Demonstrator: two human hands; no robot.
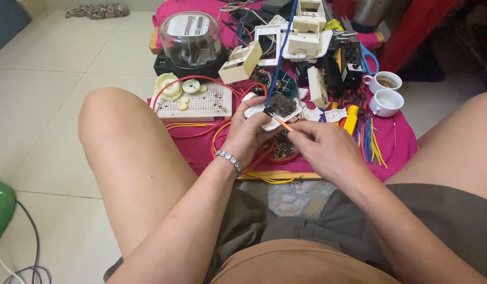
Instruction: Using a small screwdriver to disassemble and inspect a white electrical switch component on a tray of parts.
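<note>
My left hand (247, 135) grips a small white electrical part with a dark, dusty inside (277, 108), held above a pink cloth (398, 138). A blue wire (284, 47) runs up from that part. My right hand (322, 147) pinches a thin orange-handled screwdriver (282, 122), and its tip touches the part. A metal bracelet (229, 158) circles my left wrist. Both my bare knees flank the work area.
On the cloth lie a domed glass meter (191, 39), a perforated white board (199, 102), cream switch boxes (243, 62), black breakers (343, 66), two white cups (384, 90), loose red and yellow wires (369, 142) and blue-handled pliers (368, 58). A green object (0, 208) sits at left.
</note>
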